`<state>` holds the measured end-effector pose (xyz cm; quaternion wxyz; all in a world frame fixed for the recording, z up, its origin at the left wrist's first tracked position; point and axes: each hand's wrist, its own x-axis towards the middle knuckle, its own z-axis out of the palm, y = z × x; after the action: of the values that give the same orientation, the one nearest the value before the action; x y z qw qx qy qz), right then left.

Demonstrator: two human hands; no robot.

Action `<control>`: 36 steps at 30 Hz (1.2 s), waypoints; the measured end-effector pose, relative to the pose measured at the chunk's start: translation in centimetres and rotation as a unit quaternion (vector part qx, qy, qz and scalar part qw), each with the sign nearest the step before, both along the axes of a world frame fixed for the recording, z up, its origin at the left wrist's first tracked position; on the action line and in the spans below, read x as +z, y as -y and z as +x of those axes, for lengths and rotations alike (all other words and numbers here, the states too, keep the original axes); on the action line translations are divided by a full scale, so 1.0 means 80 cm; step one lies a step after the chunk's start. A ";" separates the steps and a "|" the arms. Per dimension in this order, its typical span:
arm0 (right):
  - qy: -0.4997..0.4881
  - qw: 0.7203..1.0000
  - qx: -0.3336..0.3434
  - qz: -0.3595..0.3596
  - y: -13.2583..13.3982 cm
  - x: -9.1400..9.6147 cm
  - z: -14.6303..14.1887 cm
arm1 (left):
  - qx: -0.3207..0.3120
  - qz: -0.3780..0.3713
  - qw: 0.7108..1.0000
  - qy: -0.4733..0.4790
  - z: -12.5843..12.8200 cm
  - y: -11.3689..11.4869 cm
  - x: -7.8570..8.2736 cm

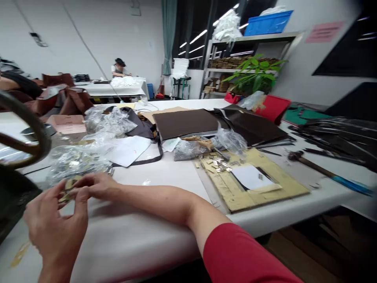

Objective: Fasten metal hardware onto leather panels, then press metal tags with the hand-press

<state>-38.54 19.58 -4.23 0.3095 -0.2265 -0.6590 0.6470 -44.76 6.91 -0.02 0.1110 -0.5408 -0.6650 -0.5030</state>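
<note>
My left hand (55, 226) and my right hand (94, 185) meet at the lower left over the white table (165, 173). Both pinch a small gold-coloured metal piece (68, 191) between their fingertips. My right forearm, in a red sleeve, reaches across the table from the lower right. Just behind the hands lies a clear plastic bag of small metal pieces (73, 163). To the right sits a cardboard sheet (253, 182) with more small metal pieces (218, 164) and a white paper (250, 177) on it.
Dark brown leather sheets (188, 122) and crumpled plastic bags (108, 121) lie mid-table. A hammer (318, 168) lies at the right. A dark bag handle (26, 129) is at the far left. Another person (119, 68) sits at a far table; shelves and a plant (256, 74) stand behind.
</note>
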 end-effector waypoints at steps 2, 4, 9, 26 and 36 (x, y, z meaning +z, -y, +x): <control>-0.048 0.998 0.006 -0.042 0.021 0.012 -0.001 | 0.055 -0.018 0.997 0.056 -0.042 0.015 -0.013; -0.059 0.997 0.022 -0.036 0.045 0.024 -0.001 | -0.006 -0.049 0.984 0.173 -0.065 0.026 -0.024; -0.037 0.999 0.010 0.003 0.071 0.034 -0.010 | -0.135 -0.031 0.928 0.345 -0.088 0.038 -0.038; 0.159 0.980 0.088 0.086 0.075 0.010 -0.019 | 0.189 0.096 0.975 -0.070 -0.328 0.079 -0.042; 0.167 0.977 0.096 0.087 0.075 0.020 -0.021 | 0.135 -0.064 0.978 -0.149 -0.343 0.091 -0.037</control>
<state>-40.23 13.58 -2.65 0.1498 -0.2389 -0.7741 0.5668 -72.16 -0.38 -3.01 0.2409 -0.5209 -0.7385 -0.3539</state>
